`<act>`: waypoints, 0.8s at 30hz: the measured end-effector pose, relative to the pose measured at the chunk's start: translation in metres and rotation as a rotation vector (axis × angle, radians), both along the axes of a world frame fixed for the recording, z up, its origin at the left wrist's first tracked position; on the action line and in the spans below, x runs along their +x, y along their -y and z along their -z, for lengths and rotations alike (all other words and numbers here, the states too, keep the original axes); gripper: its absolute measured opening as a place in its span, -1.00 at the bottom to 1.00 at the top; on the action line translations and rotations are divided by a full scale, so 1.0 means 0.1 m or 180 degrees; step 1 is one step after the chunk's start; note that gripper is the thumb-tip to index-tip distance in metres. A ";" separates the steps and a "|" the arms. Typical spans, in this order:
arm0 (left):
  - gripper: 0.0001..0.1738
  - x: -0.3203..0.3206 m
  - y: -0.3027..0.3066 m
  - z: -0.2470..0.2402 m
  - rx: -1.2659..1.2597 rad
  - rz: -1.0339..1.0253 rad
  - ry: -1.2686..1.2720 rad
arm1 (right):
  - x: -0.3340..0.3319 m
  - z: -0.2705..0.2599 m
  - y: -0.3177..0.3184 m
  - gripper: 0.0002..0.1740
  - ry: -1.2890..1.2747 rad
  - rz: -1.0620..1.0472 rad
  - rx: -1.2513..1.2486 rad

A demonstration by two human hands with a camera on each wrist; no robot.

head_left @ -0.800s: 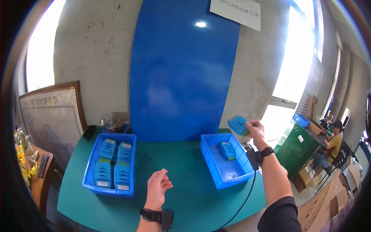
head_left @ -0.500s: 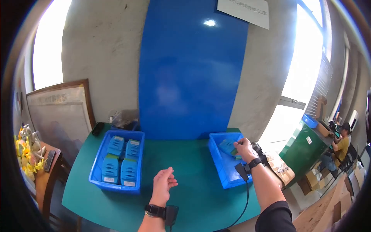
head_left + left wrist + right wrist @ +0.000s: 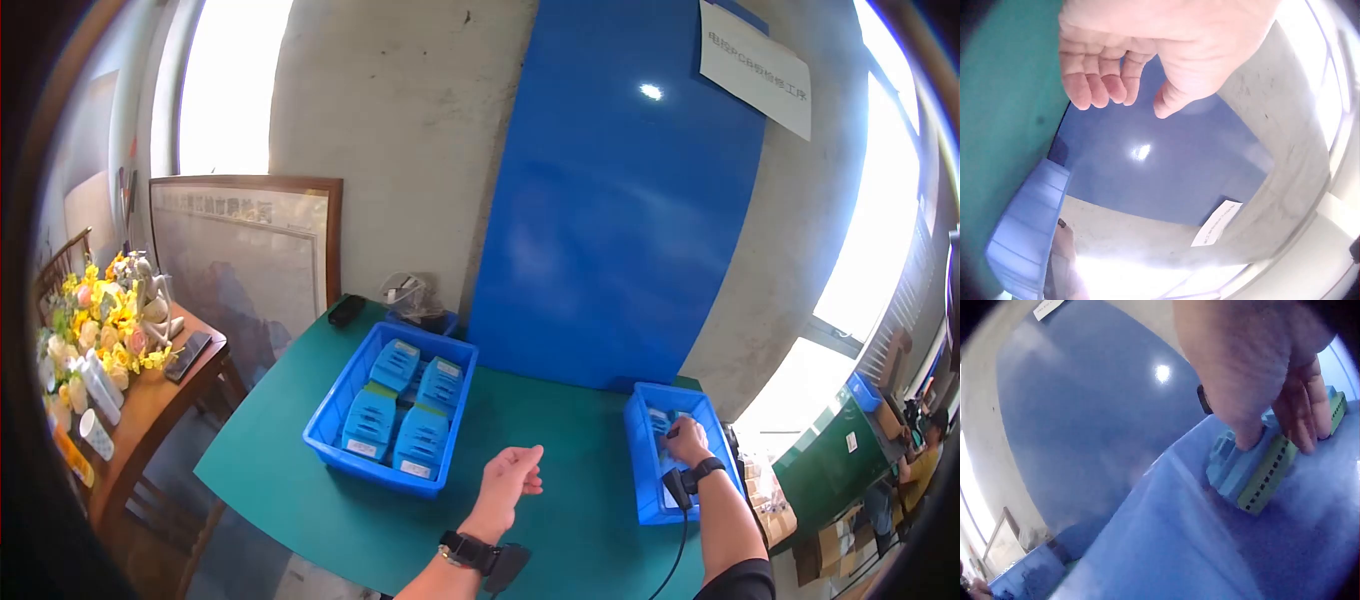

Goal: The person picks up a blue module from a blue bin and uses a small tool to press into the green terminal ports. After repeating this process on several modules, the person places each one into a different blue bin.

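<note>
My right hand [image 3: 688,442] is down inside the right blue bin [image 3: 650,508]. In the right wrist view its thumb and fingers pinch a light blue module [image 3: 1241,465] with a green connector strip, low over the bin floor. Beside that module lies another one [image 3: 1337,412], partly hidden by the fingers. My left hand [image 3: 508,487] hovers over the green table [image 3: 560,540] between the two bins, fingers loosely bent, holding nothing; the left wrist view shows the same hand [image 3: 1147,50]. The left blue bin [image 3: 375,475] contains several blue modules [image 3: 370,420] with white labels.
A black object [image 3: 347,310] and a bagged item [image 3: 412,294] are at the table's back left. The blue panel [image 3: 620,220] stands behind. Flowers [image 3: 110,330] and a phone [image 3: 188,356] are on a wooden table at left. A seated person [image 3: 922,470] is far right.
My right hand has lowered the module into the right bin, still gripping it. The head view has swung, shifting the scene rightward. My left hand keeps nearly the same pose.
</note>
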State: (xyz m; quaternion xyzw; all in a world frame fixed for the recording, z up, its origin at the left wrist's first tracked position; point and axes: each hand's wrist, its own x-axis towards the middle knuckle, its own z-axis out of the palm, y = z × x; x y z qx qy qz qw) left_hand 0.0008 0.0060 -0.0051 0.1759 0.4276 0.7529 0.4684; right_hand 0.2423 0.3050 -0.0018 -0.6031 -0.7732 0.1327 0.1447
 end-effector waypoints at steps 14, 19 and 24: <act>-0.65 0.04 0.04 -0.09 0.0038 -0.0009 -0.0179 | -0.74 -0.57 2.14 -0.90 -0.3497 -0.1717 0.0382; -0.72 0.07 0.03 -0.46 0.0095 0.0050 -0.0473 | -1.10 0.24 2.33 -0.89 -0.4346 -0.1277 -0.0519; -0.65 -0.53 0.17 -1.08 -0.0817 -0.0721 -0.3088 | -1.02 0.30 2.31 -0.88 -0.3923 -0.1506 -0.0393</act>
